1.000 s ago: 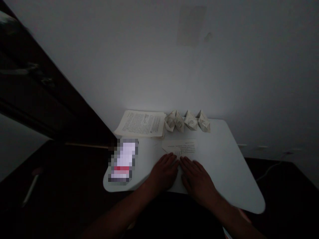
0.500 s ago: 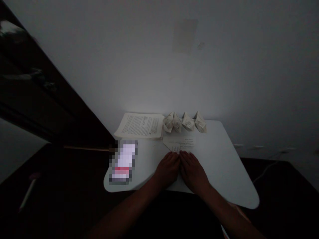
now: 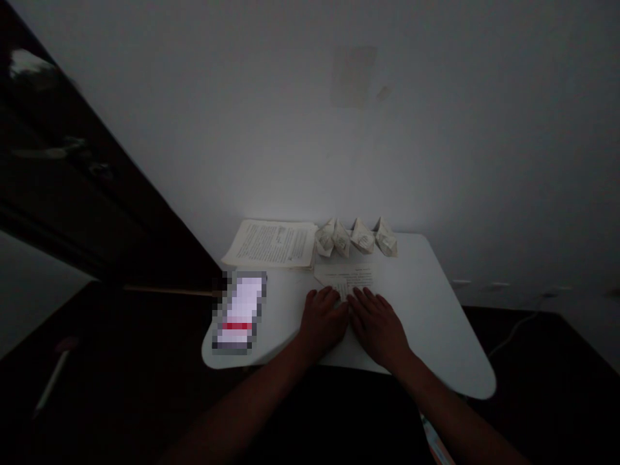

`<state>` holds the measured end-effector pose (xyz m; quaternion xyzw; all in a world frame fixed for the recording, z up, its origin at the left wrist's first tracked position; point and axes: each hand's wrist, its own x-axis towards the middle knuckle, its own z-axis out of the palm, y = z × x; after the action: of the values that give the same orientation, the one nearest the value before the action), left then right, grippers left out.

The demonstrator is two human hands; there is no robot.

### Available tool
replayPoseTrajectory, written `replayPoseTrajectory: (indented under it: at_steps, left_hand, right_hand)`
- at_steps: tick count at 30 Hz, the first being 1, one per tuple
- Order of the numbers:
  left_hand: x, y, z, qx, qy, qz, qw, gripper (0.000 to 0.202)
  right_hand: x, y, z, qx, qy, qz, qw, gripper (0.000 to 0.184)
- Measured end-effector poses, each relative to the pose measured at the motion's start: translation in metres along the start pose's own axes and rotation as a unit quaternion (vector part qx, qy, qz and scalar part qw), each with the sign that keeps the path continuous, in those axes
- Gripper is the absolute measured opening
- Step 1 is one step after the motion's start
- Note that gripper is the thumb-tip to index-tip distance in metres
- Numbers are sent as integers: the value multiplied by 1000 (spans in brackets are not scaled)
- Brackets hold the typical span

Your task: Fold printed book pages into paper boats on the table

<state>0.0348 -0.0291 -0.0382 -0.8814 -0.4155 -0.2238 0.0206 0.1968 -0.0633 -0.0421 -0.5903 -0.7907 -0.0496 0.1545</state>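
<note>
A printed sheet of paper with a folded, slanting left corner lies on the white table. My left hand rests on its near left part, palm down, fingers stretched forward. Beside it, my right hand lies flat on the near right part with its fingers extended and slightly apart. The thumbs come close together at the middle of the sheet. Both hands cover the sheet's near edge. Just beyond it stand several folded paper shapes in a row, printed like the sheet.
A stack of printed pages lies at the table's back left. In front of it is a phone, blurred out, with a lit screen. The white table stands against a wall; a dark door is at left.
Both hands have moved slightly, their fingers now reaching farther forward and spreading more over the sheet. The view has shifted a little. The folded shapes and the phone stay in place.
</note>
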Motion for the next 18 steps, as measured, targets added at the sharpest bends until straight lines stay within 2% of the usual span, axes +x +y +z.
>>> replayPoseTrajectory:
  at_steps: [9, 14, 18]
  left_hand:
    - [19, 10, 3, 34, 9, -74, 997, 16]
    - [19, 9, 5, 38, 21, -95, 994, 17]
    - [18, 3, 3, 38, 27, -108, 993, 29]
  right_hand:
    - [17, 16, 4, -46, 21, 95, 994, 49]
    - [19, 14, 5, -61, 29, 113, 991, 51]
    - [19, 13, 6, -60, 40, 122, 990, 51]
